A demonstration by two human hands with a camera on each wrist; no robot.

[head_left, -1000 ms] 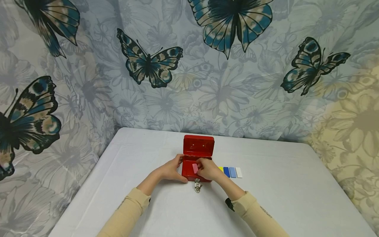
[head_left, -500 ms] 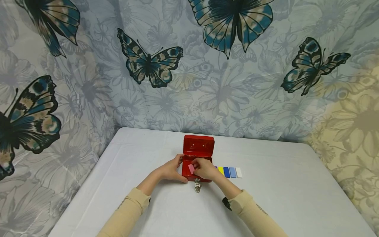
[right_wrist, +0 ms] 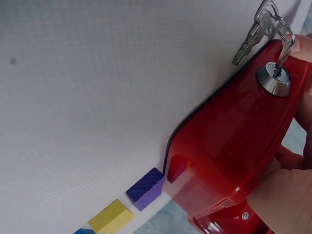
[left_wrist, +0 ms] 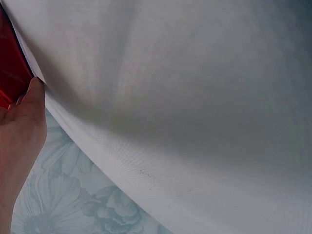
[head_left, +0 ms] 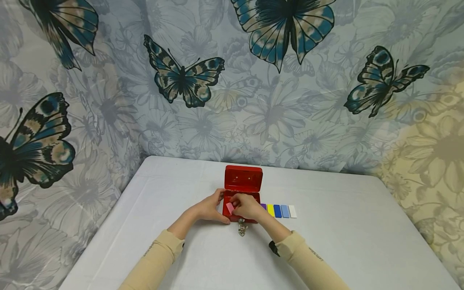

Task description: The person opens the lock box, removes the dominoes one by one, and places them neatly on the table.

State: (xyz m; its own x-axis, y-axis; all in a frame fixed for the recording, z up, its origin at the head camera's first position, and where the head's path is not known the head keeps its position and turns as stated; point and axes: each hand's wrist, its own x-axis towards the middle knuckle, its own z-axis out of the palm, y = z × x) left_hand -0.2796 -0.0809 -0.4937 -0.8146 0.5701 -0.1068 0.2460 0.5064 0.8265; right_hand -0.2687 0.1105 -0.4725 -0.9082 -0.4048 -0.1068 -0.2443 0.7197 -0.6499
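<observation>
A small red cash box (head_left: pixel 243 178) stands on the table with its lid raised. My left hand (head_left: pixel 210 208) holds it by the left side, thumb at the front corner and fingers toward the back. Inside the box, near its left wall, my right hand (head_left: pixel 248 206) pinches a pink block (head_left: pixel 230 208) that leans at a tilt. My right fingers cover part of the block and the box's interior. In the right wrist view, a key sits in the front lock (right_wrist: pixel 273 79), and a second key (right_wrist: pixel 258 31) hangs from its ring.
Right of the box lies a row of flat blocks: purple (head_left: pixel 263 207), yellow (head_left: pixel 270 210), dark blue (head_left: pixel 277 211), light blue (head_left: pixel 285 211) and white (head_left: pixel 293 211). The purple one is closest to the box. A white cloth covers the table (head_left: pixel 348 233).
My right hand has moved left inside the box with the pink block, which now tilts more. The purple block has come into view. My left hand and the box stay still.
</observation>
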